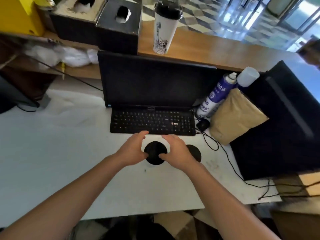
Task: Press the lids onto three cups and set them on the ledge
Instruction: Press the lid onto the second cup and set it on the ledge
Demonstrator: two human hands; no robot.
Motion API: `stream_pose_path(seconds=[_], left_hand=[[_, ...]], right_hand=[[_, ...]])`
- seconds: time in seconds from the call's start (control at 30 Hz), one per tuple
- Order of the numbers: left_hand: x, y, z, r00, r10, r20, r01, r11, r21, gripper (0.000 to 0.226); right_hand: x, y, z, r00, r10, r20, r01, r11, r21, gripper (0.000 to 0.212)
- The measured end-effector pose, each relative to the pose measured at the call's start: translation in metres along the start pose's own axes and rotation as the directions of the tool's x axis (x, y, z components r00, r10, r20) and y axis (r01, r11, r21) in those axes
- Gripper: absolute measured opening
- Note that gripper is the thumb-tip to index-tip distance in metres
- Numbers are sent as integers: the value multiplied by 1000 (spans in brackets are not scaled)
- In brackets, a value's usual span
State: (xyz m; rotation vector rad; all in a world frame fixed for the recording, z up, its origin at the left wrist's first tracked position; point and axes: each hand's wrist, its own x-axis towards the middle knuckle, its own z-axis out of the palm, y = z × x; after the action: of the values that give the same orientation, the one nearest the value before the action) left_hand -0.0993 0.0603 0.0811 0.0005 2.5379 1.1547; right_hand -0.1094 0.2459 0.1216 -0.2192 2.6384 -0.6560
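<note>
Lower centre: left hand (133, 149) and right hand (174, 150) curl round lid (155, 152), thumbs pressing. Likely light, crushable; grip at rim.

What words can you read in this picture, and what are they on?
"枪手", as far as I can tell: on the blue and white spray can.
Smaller print lower on that can: too blurred.
The keyboard keys and red sticker: too small.
The monitor logo: too small.
The cup on the ledge: only a drawing, no words readable.
</note>
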Motion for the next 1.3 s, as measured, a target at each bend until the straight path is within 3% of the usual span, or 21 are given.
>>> stream_pose_path(seconds=[0.17,0.37,0.57,0.7,0.8,0.9,1.13,1.3], left_hand=[[-3,-32,36,997,-66,40,69,994,-84,102],[0,-50,65,982,-180,52,187,959,-213,108],[8,-55,80,995,-61,-74,38,961,-274,84],[4,-49,86,994,-66,-91,38,959,-282,77],[-6,-55,88,987,-101,-125,65,962,-267,84],[-21,-60,84,980,-111,-164,74,973,-218,75],[-48,-54,73,972,-160,-175,120,968,-219,62],[-55,-54,64,983,-147,-111,114,959,-258,61]], right_hand=[[-3,5,30,1000,-13,-20,12,997,-81,88],[9,15,48,992,-120,-30,115,984,-136,83],[16,30,59,971,-223,-84,203,959,-198,83],[18,33,56,984,-107,-144,113,993,35,82],[19,33,52,987,12,-161,29,969,245,48],[18,32,49,995,31,-92,-6,964,264,32],[0,14,46,987,-152,-50,156,985,78,51],[-12,7,32,958,-286,-28,287,956,62,62]])
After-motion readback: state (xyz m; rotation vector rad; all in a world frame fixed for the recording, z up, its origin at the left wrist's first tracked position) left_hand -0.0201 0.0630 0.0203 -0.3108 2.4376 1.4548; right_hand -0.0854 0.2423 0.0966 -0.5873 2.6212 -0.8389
